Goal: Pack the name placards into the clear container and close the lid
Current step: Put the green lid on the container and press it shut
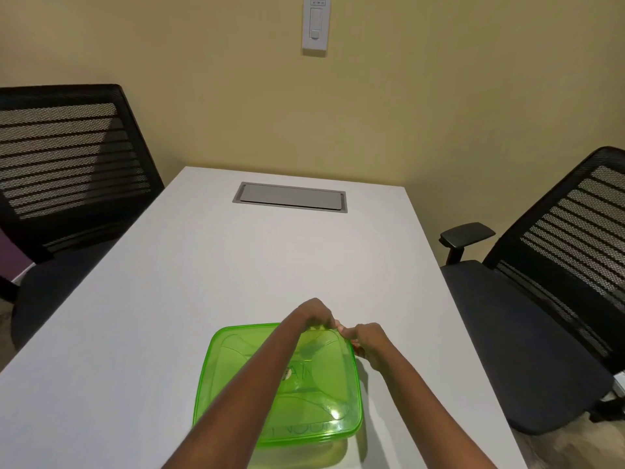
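A clear container [301, 453] stands at the near edge of the white table [203, 282], covered by a translucent green lid [233, 370]. Dim lettering of placards shows through the lid. My left hand [313, 314] reaches across the lid with its fingers curled on the far edge near the far right corner. My right hand [370, 340] grips the lid's right edge at that same corner, thumb on top. The two hands nearly touch. Whether the lid is fully seated I cannot tell.
A grey cable hatch [290, 197] is set flush in the far half of the table. Black mesh office chairs stand at the left [67, 170] and right [558, 282] sides. A wall switch [315, 25] is on the yellow wall behind.
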Tool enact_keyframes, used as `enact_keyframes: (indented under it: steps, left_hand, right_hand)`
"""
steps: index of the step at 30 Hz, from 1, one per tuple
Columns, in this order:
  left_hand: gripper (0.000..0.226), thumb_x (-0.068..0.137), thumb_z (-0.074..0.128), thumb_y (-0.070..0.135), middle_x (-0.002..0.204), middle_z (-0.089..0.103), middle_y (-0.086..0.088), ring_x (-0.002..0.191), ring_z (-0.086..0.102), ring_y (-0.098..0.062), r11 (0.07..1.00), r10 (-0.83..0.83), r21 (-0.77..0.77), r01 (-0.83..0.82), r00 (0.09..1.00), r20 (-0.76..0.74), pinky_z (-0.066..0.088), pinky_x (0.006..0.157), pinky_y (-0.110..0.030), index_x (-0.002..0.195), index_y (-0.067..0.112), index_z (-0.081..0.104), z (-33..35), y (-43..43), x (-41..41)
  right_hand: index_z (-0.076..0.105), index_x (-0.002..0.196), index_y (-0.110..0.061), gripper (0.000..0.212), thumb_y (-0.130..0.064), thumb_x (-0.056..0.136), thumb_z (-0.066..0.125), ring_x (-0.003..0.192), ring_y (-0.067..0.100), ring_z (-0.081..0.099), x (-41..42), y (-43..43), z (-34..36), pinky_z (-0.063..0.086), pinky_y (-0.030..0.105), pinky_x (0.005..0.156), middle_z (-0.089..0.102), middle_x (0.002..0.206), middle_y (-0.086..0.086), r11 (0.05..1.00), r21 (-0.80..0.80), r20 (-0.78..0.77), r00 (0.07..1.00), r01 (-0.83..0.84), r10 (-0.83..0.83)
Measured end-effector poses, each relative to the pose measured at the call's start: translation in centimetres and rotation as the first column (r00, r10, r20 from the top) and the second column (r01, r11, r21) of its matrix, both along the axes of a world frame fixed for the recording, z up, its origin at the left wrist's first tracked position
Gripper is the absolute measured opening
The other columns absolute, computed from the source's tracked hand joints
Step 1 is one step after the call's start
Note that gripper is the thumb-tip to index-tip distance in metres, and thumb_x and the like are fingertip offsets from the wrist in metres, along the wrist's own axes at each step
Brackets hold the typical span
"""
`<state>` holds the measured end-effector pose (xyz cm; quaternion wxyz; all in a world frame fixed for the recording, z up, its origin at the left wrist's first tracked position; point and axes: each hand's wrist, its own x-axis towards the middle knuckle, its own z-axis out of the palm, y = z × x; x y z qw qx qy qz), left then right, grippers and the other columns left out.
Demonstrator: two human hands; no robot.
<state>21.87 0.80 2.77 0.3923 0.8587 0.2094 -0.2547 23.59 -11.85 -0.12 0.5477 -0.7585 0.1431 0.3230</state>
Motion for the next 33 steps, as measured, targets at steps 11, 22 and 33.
enact_keyframes:
  steps: [11, 22, 33]
  left_hand:
    - [0.03, 0.083, 0.059, 0.014, 0.122, 0.065, -0.022, 0.117, 0.06, -0.032, 0.979, 0.164, 0.102, -0.176, 0.979, 0.117, 0.049, 0.097, -0.038, 0.102, -0.009, 0.064, -1.0, -1.0, -0.6]
    - [0.035, 0.091, 0.054, 0.033, 0.128, 0.062, -0.008, 0.123, 0.055, -0.023, 0.963, 0.011, 0.257, -0.085, 0.96, 0.279, 0.04, 0.103, -0.034, 0.121, 0.016, 0.065, -1.1, -1.1, -3.2]
    - [0.057, 0.101, 0.025, 0.041, 0.163, 0.004, -0.008, 0.151, -0.001, -0.022, 0.805, -0.093, 0.587, -0.092, 0.956, 0.277, 0.006, 0.122, -0.044, 0.152, 0.023, 0.01, -3.0, 0.2, -12.4]
  right_hand:
    - [0.043, 0.053, -0.007, 0.036, -0.006, 0.084, 0.062, 0.069, 0.023, 0.046, -0.3, 0.7, -1.1, 0.038, 0.031, 0.069, 0.046, 0.056, 0.006, 0.991, -0.124, 0.082, 0.996, 0.053, -0.043]
    - [0.059, 0.067, -0.009, 0.023, -0.023, 0.085, 0.065, 0.072, 0.021, 0.05, -2.6, 0.0, 0.2, 0.037, 0.027, 0.064, 0.055, 0.073, 0.006, 0.975, -0.202, 0.301, 0.942, -0.086, 0.146]
    - [0.035, 0.141, -0.011, 0.047, -0.029, 0.097, 0.04, 0.14, 0.02, 0.031, -9.3, 0.4, 1.1, 0.034, 0.032, 0.11, 0.031, 0.15, 0.008, 0.742, -0.648, 0.539, 0.586, -0.17, 0.605]
